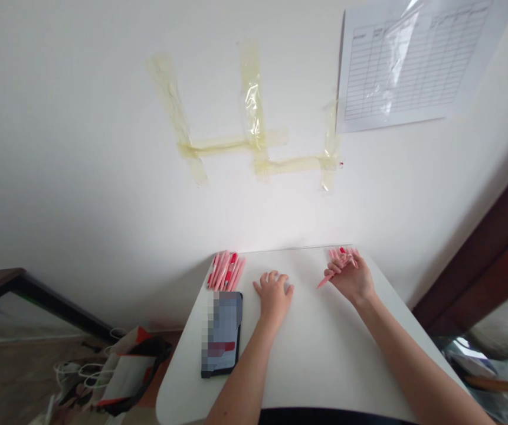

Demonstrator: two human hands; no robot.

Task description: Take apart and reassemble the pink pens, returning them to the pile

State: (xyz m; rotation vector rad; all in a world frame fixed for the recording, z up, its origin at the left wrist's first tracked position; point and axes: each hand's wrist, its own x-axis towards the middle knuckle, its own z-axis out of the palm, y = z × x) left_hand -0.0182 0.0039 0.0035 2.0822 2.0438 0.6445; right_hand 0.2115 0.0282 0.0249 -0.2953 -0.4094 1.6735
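My left hand (274, 293) rests on the white table (315, 348) with its fingers curled loosely down and nothing in them. A bundle of several pink pens (226, 271) lies just left of it at the table's far edge. My right hand (351, 277) is closed round a single pink pen (325, 281), whose tip points left and down. Right behind that hand, at the far right corner, lie a few more pink pens (341, 254).
A phone (222, 333) lies on the table's left side, screen up. The table stands against a white wall with strips of yellowed tape (254, 130) and a printed grid sheet (413, 59). Bags (121, 372) sit on the floor at left; a dark wooden frame (492, 242) is at right.
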